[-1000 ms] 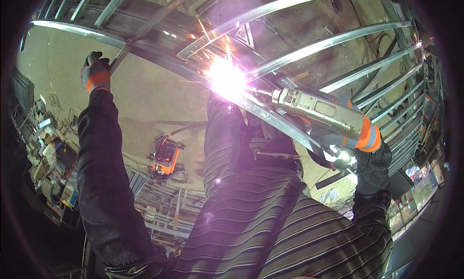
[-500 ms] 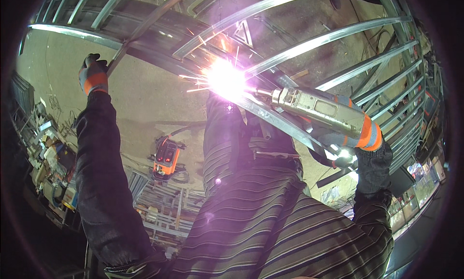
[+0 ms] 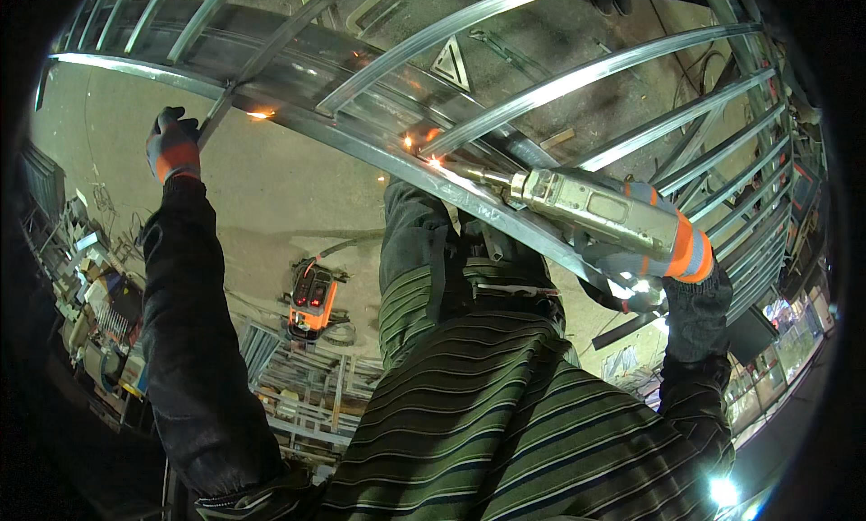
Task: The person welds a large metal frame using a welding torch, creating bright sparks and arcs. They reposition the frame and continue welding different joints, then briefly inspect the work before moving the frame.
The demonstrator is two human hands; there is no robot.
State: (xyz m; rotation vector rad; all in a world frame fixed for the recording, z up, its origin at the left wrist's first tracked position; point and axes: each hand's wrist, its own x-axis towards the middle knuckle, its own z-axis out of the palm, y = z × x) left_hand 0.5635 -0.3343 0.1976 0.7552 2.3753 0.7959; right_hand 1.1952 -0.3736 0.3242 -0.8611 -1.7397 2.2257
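Observation:
My right hand point(image 3: 663, 241), in a grey and orange glove, grips a metal-bodied welding gun point(image 3: 586, 201). Its nozzle reaches the long steel tube point(image 3: 361, 151) of a frame, where a curved crossbar point(image 3: 595, 74) meets it. Small orange glows mark that joint; the bright arc is out. My left hand point(image 3: 173, 147), gloved alike, has its fingers curled at the lower end of a dark flat metal bar point(image 3: 271, 47) crossing the frame; how much of the bar lies inside the fingers is hidden.
More parallel bars point(image 3: 740, 147) fill the right side. Beyond the tube, a triangular metal piece point(image 3: 451, 64) and pliers point(image 3: 501, 47) lie on the floor. An orange and black machine point(image 3: 312, 300) stands below left, near stacked metal frames point(image 3: 338, 386). Clutter lines the far left.
The white glare and spray of sparks at the nozzle have gone, leaving small glowing spots. Both hands stay nearly in place; the gun and frame have shifted only slightly.

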